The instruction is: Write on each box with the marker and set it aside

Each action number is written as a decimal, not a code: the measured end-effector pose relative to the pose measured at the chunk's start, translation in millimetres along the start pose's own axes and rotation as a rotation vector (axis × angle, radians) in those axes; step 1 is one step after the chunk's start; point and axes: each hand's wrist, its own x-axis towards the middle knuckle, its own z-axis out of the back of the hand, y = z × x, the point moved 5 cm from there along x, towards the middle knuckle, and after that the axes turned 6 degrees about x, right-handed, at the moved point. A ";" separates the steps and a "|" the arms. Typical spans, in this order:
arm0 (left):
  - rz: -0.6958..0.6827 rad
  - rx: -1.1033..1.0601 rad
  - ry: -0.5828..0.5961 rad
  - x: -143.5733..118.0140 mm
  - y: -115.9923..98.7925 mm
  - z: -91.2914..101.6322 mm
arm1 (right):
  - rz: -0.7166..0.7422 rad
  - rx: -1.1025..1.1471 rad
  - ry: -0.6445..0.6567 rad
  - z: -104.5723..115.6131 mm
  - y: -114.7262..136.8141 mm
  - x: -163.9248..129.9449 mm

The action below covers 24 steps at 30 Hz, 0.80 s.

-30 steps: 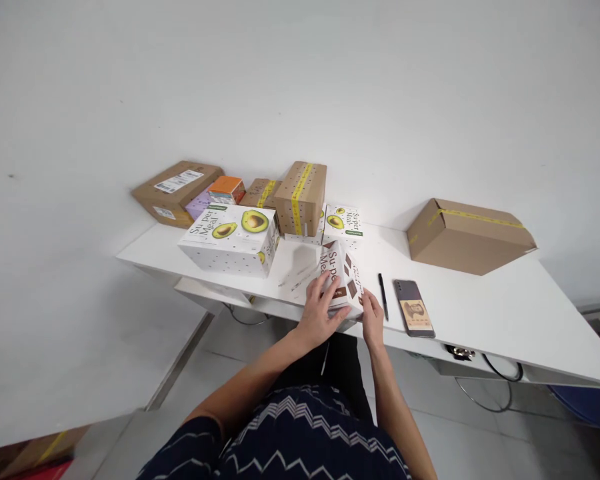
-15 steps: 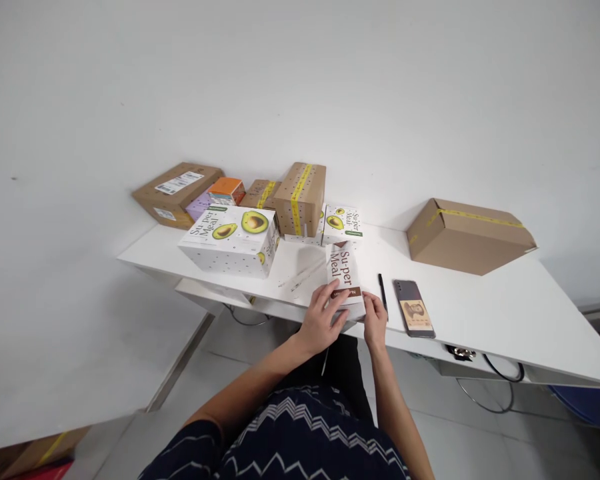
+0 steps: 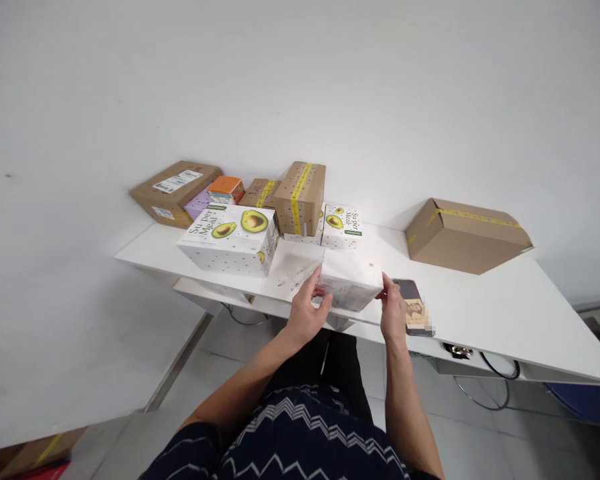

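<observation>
I hold a small white box between both hands, just above the front edge of the white table. My left hand grips its left end and my right hand grips its right end. The box shows a plain white face with faint print. Right behind my right hand, partly hidden by it, lies a dark phone.
A large white avocado-print box sits at the left, a smaller one behind the held box. Brown cardboard boxes stand at the back left, in the middle and at the right. An orange box lies among them.
I have turned the small box over: its printed brown-lettered face no longer shows and a plain white side faces up. My hands moved apart to its two ends. The pen is now hidden.
</observation>
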 end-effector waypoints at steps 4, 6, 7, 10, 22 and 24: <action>0.004 0.121 0.001 5.8 12.8 5.1 | 0.031 -0.049 0.000 -5.9 -2.9 -3.3; -0.007 0.178 0.009 9.5 16.0 8.5 | 0.002 -0.021 0.012 -7.2 -15.1 -6.8; -0.015 0.190 0.028 11.5 16.9 9.3 | -0.026 -0.005 0.021 -7.4 -23.2 -8.8; -0.029 0.182 0.144 19.0 19.6 7.2 | -0.147 0.040 0.045 -7.5 -48.9 -16.2; 0.116 -0.137 0.304 35.6 32.5 -7.7 | -0.168 -0.017 0.081 -8.4 -61.4 -26.5; 0.146 -0.199 0.270 37.0 35.1 -6.2 | -0.158 -0.016 0.075 -8.9 -56.0 -26.7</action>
